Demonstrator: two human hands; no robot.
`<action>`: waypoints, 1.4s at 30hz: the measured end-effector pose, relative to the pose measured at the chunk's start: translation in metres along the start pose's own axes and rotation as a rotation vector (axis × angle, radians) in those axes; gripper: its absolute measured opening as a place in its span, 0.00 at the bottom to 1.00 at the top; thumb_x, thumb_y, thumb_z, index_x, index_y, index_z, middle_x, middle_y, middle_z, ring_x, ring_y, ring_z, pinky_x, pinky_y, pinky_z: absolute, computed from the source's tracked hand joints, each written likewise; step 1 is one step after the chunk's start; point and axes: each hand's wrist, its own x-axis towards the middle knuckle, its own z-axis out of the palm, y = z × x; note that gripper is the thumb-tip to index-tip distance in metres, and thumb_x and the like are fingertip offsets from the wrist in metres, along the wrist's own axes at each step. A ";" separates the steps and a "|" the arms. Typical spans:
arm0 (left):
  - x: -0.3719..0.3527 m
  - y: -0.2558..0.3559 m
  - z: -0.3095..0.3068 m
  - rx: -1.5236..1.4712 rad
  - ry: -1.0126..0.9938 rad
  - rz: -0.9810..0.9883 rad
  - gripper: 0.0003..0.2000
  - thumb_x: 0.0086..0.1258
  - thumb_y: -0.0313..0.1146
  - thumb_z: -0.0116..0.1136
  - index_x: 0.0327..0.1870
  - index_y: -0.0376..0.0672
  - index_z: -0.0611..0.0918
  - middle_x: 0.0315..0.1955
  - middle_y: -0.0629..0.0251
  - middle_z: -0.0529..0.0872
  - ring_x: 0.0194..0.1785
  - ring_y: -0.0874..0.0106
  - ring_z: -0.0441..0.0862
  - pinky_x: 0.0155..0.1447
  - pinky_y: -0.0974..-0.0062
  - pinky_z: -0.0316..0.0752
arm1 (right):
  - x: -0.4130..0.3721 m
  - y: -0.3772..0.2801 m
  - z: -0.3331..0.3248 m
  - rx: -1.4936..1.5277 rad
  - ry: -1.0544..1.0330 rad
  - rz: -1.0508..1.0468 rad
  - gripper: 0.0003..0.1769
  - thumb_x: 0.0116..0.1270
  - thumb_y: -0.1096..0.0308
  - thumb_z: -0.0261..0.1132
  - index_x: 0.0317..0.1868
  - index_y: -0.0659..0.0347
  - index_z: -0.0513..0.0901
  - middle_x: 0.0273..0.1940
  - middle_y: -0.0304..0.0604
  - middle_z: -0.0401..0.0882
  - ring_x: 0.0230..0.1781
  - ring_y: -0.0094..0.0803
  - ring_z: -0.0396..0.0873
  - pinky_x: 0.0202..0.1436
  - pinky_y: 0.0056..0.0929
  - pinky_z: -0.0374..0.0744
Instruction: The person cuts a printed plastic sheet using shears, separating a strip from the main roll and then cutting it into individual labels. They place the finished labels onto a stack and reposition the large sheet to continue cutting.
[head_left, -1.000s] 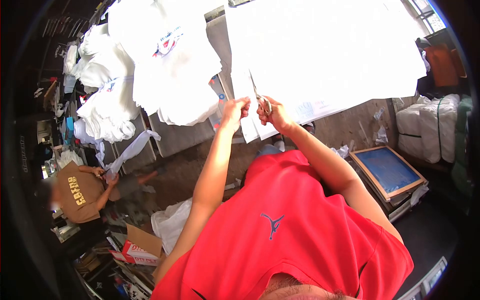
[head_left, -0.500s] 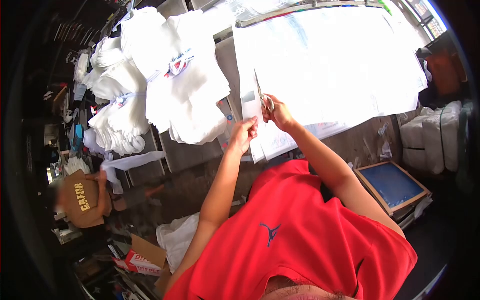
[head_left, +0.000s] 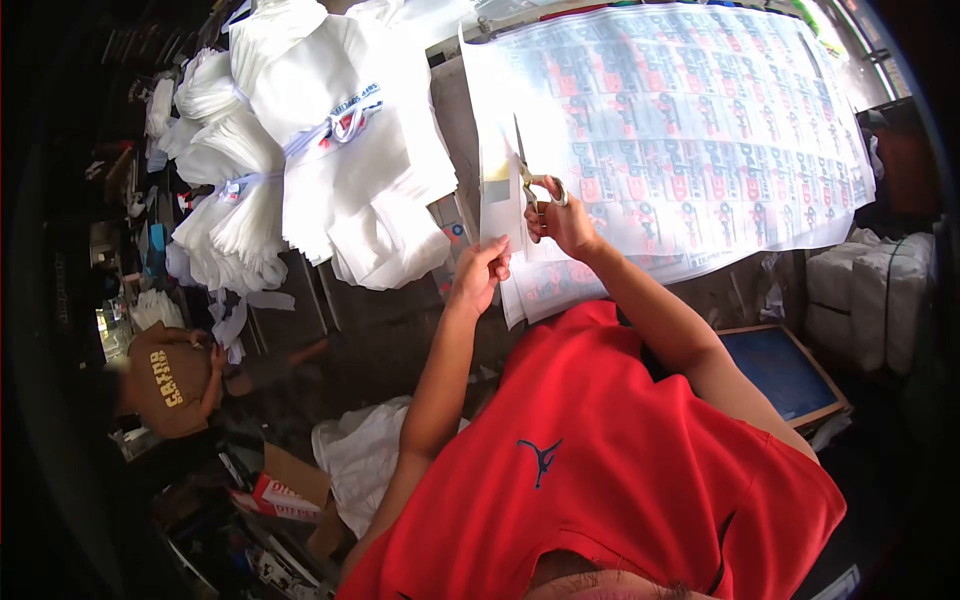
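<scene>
My right hand (head_left: 568, 225) is closed around the handles of a pair of scissors (head_left: 527, 172), whose blades point away from me along the left part of a large white sheet (head_left: 690, 140). The sheet is thin and printed with repeating blue and red designs. My left hand (head_left: 482, 272) pinches the near end of the sheet's left edge strip (head_left: 500, 215) between thumb and fingers, just left of and below the scissors. More printed sheet (head_left: 550, 285) shows beneath, at the near edge.
Tied bundles of white cloth or bags (head_left: 365, 165) are stacked to the left. On the right are strapped white bales (head_left: 865, 300) and a framed blue screen (head_left: 785, 370). A person in a brown shirt (head_left: 170, 380) is at far left, and an opened cardboard box (head_left: 285, 485) lies below.
The glare on the sheet has faded, so its print now shows. The scissors' handles have spread wider apart in my right hand. My left hand keeps its pinch on the strip.
</scene>
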 end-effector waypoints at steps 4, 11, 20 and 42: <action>-0.001 0.002 0.003 -0.018 0.010 0.016 0.09 0.70 0.36 0.64 0.32 0.43 0.79 0.23 0.73 0.76 0.22 0.83 0.68 0.28 0.81 0.64 | 0.009 0.001 -0.002 0.033 -0.020 -0.018 0.26 0.75 0.41 0.53 0.60 0.51 0.68 0.29 0.38 0.71 0.26 0.28 0.69 0.33 0.30 0.72; -0.001 0.000 0.007 -0.019 0.081 0.034 0.09 0.70 0.35 0.64 0.33 0.41 0.79 0.23 0.71 0.76 0.21 0.81 0.68 0.28 0.81 0.64 | 0.021 -0.004 0.004 -0.015 0.010 -0.052 0.29 0.78 0.51 0.55 0.72 0.55 0.62 0.30 0.37 0.71 0.26 0.27 0.69 0.32 0.29 0.73; -0.010 -0.003 0.023 -0.099 0.070 0.036 0.08 0.71 0.33 0.63 0.32 0.42 0.80 0.23 0.71 0.77 0.22 0.79 0.69 0.28 0.80 0.63 | 0.106 -0.052 0.006 -0.129 0.058 -0.147 0.33 0.75 0.43 0.55 0.68 0.59 0.67 0.30 0.36 0.71 0.27 0.26 0.69 0.32 0.29 0.72; 0.010 -0.065 0.000 -0.236 0.345 0.141 0.13 0.75 0.40 0.57 0.45 0.39 0.81 0.36 0.63 0.86 0.37 0.73 0.83 0.42 0.75 0.78 | 0.186 -0.194 0.012 -0.207 -0.004 -0.487 0.31 0.73 0.67 0.62 0.73 0.61 0.61 0.31 0.39 0.75 0.28 0.26 0.72 0.35 0.29 0.74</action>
